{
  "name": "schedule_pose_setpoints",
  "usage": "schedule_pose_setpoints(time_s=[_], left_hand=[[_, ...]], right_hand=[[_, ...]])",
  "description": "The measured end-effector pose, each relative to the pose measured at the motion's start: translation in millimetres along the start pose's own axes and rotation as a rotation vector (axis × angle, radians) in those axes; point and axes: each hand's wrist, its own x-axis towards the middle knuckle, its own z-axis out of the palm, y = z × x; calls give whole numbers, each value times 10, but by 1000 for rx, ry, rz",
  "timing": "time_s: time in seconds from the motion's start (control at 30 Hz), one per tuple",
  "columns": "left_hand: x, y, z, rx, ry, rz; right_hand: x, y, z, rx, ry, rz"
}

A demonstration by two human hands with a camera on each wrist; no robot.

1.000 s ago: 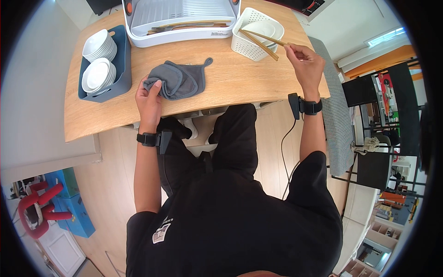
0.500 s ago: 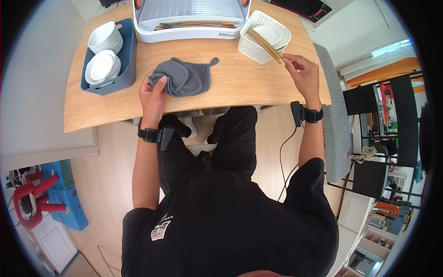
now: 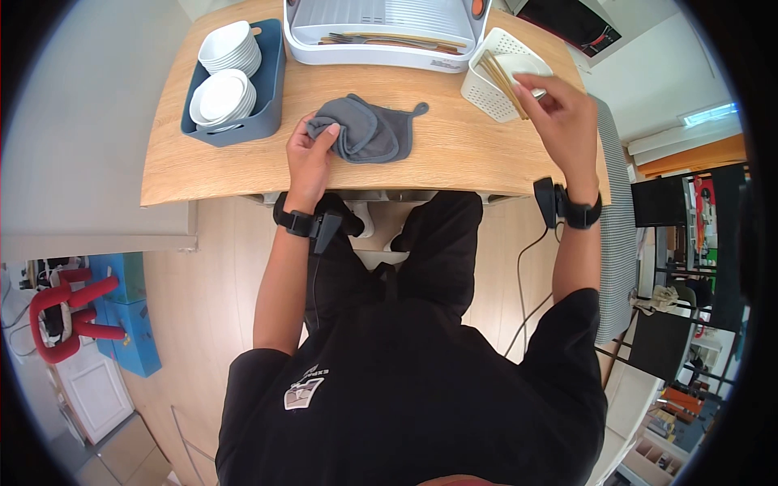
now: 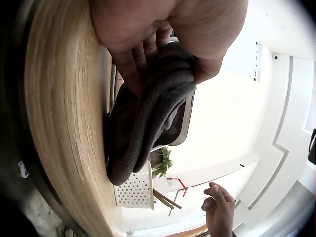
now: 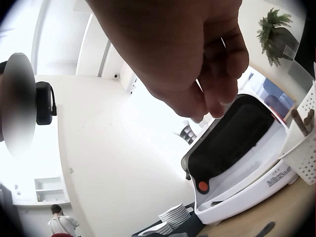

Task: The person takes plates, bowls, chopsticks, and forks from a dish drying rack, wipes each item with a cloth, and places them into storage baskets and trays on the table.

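My left hand (image 3: 309, 166) pinches the near left edge of a folded grey cloth (image 3: 369, 134), which has a loop at its far corner and lies on the table. The left wrist view shows the bunched cloth (image 4: 143, 113) between thumb and fingers. Bare of any object, my right hand (image 3: 565, 121) hovers above the right side of the table, its fingers loosely bent. Bamboo-coloured chopsticks (image 3: 500, 79) lean out of a white perforated basket (image 3: 484, 95) holding white dishes (image 3: 524, 65). In the left wrist view the chopsticks (image 4: 165, 198) stand apart from that hand.
On the left, a blue bin (image 3: 273, 101) holds two stacks of white bowls (image 3: 228, 47). A white dish rack (image 3: 377, 57) with chopsticks and cutlery in its front slot stands at the back. The wooden table's (image 3: 235, 174) front edge is close to my legs.
My right hand held a chopstick's end above the basket; the chopsticks came together in the basket and the hand let go. The left hand keeps hold of the cloth. The head view has shifted.
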Motion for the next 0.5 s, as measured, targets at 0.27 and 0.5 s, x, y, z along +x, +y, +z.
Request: schedule_pose_setpoints(time_s=[0.27,0.5], left_hand=[[5,-10,-21,2,-20,-6],[13,-5,16,0,-13,10]], right_hand=[[1005,182,691,-319,-322,-173],[1376,427,1312,-614,-478,-77]])
